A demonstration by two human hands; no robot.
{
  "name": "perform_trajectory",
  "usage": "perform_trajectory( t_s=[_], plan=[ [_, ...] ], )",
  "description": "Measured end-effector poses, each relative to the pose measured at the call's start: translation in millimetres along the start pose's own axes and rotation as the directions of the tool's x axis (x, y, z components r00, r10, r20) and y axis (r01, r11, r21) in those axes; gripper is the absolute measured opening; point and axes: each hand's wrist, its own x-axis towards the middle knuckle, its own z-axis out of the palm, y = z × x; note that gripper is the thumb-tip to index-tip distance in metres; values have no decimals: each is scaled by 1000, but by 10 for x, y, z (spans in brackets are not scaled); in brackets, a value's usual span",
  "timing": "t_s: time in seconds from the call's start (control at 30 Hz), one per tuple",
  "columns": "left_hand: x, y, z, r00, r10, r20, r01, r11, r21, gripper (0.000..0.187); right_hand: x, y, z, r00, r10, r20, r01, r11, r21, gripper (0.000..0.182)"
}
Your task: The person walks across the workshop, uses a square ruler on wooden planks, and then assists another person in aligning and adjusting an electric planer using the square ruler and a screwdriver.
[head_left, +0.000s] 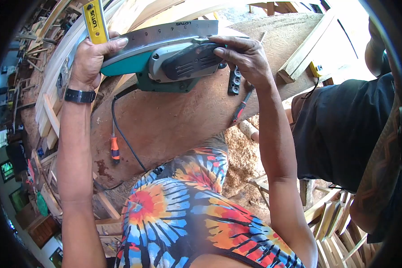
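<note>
A teal and grey electric planer (165,67) lies tipped on its side on a brown wooden board (165,120). My left hand (89,60) grips the yellow handle of a try square (95,22), thumb reaching toward the planer's end. The square's steel blade, marked LOTUS, runs along the planer's sole. At the planer's other end, my right hand (250,56) pinches the body, with its thumb on the black side cover and fingers over the edge near the blade's tip. Close below that hand are a black metal piece with holes (235,81) and a red-and-black screwdriver (240,110).
An orange-handled screwdriver (115,148) and the planer's black cord (120,129) lie on the board's left part. A yellow tape measure (316,69) sits by a wood strip (306,49). Another person in dark clothes (344,129) is at right. Wood strips (339,223) and shavings (241,165) lie below.
</note>
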Motion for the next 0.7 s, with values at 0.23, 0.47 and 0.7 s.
perform_trajectory(
  t_s=[0.23, 0.47, 0.7],
  plan=[
    [-12, 11, 4, 1000, 2, -9, -2, 1000, 24, 30, 4, -29, 12, 1000, 5, -20, -5, 1000, -4, 28],
    [-15, 24, 4, 1000, 5, -7, -5, 1000, 12, 30, -1, -34, 17, 1000, 17, -26, -16, 999, 30, 27],
    [-68, 84, 103, 1000, -25, -8, 24, 997, -68, 28, -23, -63, 5, 999, 19, -49, -19, 1000, -14, 28]
  ],
)
